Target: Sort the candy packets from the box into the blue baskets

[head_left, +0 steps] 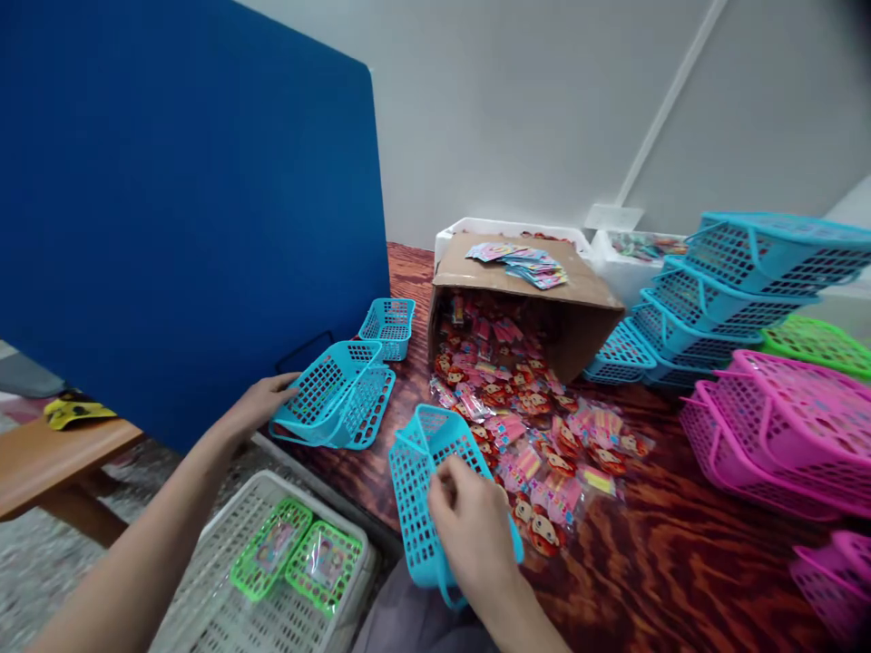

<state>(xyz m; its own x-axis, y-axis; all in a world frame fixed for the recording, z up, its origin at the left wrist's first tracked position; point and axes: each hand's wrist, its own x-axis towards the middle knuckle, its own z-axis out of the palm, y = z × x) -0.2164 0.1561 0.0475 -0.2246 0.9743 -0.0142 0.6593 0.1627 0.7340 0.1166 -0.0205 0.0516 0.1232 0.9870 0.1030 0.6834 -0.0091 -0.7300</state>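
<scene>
My left hand [267, 401] has its fingers at the near left rim of a blue plastic basket [325, 390], gripping it. That basket sits tilted on another blue basket [371, 413] at the table's left edge. My right hand [469, 517] is closed, fingers curled, over a blue basket [415, 494] by the front edge, above my lap. What those fingers hold, if anything, is hidden. Just right of this basket, small clear packets [537, 453] with red-haired cartoon heads and pink pieces spill from a cardboard box [578, 272] on its side.
Stacked blue baskets [721, 290] and pink baskets [782, 426] line the right side. A small blue basket [389, 326] stands by the blue panel [204, 163]. Below left, a pale crate [224, 580] holds green baskets [323, 564]. Flat sachets [521, 261] lie on the box.
</scene>
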